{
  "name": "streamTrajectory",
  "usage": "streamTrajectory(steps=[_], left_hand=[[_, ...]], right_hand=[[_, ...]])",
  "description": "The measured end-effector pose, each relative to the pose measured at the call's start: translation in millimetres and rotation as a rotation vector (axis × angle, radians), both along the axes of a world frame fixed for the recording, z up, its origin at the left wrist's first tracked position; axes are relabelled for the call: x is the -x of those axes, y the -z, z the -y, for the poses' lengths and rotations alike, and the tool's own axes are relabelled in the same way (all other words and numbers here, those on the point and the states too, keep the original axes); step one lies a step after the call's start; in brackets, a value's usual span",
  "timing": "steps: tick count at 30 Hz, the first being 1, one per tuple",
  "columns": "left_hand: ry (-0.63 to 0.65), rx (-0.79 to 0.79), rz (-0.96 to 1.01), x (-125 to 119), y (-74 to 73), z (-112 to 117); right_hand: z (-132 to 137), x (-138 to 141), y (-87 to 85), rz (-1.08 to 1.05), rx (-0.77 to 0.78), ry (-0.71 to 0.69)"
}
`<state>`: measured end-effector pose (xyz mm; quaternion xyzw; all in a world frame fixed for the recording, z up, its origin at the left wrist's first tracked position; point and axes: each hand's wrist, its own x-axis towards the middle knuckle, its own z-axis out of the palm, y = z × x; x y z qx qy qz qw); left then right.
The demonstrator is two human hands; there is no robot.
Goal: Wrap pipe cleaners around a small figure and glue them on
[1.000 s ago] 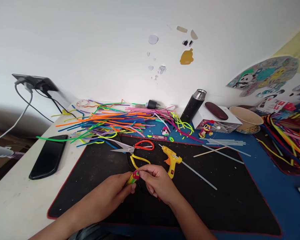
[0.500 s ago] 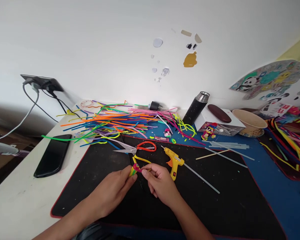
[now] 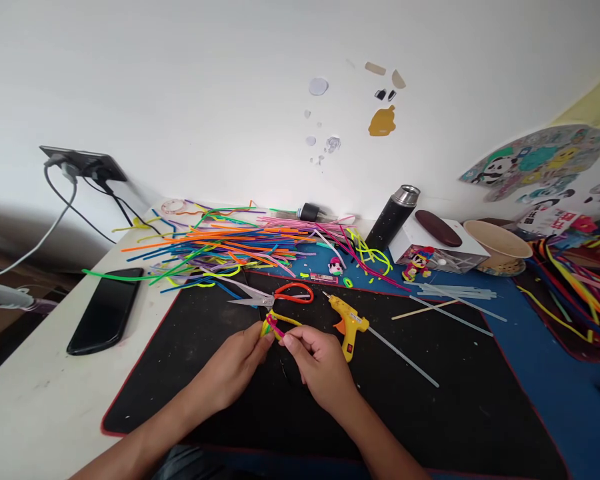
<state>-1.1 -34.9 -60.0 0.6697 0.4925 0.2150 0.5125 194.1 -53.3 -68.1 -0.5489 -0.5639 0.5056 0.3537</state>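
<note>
My left hand (image 3: 243, 351) is closed around a small bundle of yellow and green pipe cleaners (image 3: 265, 329), held over the black mat (image 3: 405, 413). A magenta pipe cleaner (image 3: 276, 327) wraps the top of this bundle, and its free end is pinched between the thumb and fingers of my right hand (image 3: 320, 357). From the bundle a yellow strand (image 3: 287, 320) runs to the right, behind my right fingers. Scissors with orange-red handles (image 3: 293, 292) lie open just beyond my hands. A yellow hot glue gun (image 3: 349, 325) rests right of my right hand, a glue stick in its back.
A heap of colourful pipe cleaners (image 3: 230, 243) spreads along the wall. On the left lies a black phone (image 3: 105, 311). At the back right are a black thermos (image 3: 393, 217), a white box (image 3: 437, 250), a small figure (image 3: 417, 265) and loose glue sticks (image 3: 457, 291).
The magenta pipe cleaner's end is drawn out straighter between my hands. Both hands have shifted only slightly, and the bundle sits a little higher.
</note>
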Motion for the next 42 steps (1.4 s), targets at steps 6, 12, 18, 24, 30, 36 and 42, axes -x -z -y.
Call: streamTrajectory(steps=[6, 12, 18, 24, 30, 36, 42], left_hand=[[-0.104, 0.308, 0.302, -2.1, 7.2, 2.8], [-0.186, 0.478, 0.527, -6.3, 1.4, 3.7], [-0.197, 0.562, 0.633, -6.4, -0.4, 4.8], [-0.202, 0.67, 0.746, -6.1, -6.0, 6.5], [-0.148, 0.835, 0.912, -6.2, -16.1, 8.9], [-0.047, 1.023, 1.061, -3.8, -19.4, 11.9], [0.001, 1.081, 1.083, -3.3, -24.8, 14.6]], right_hand=[[-1.3, -0.8, -0.9, 0.049, -0.045, 0.01], [0.1, 2.5, -3.2, 0.049, -0.062, 0.008], [-1.2, 2.4, -5.1, 0.028, -0.061, 0.013], [-1.3, 1.0, -6.5, -0.032, 0.0, 0.009], [-3.4, 3.4, -7.8, -0.162, 0.093, -0.006], [-6.5, 1.4, -5.3, -0.322, 0.215, -0.026], [-8.2, -2.7, -7.8, -0.456, 0.322, -0.078]])
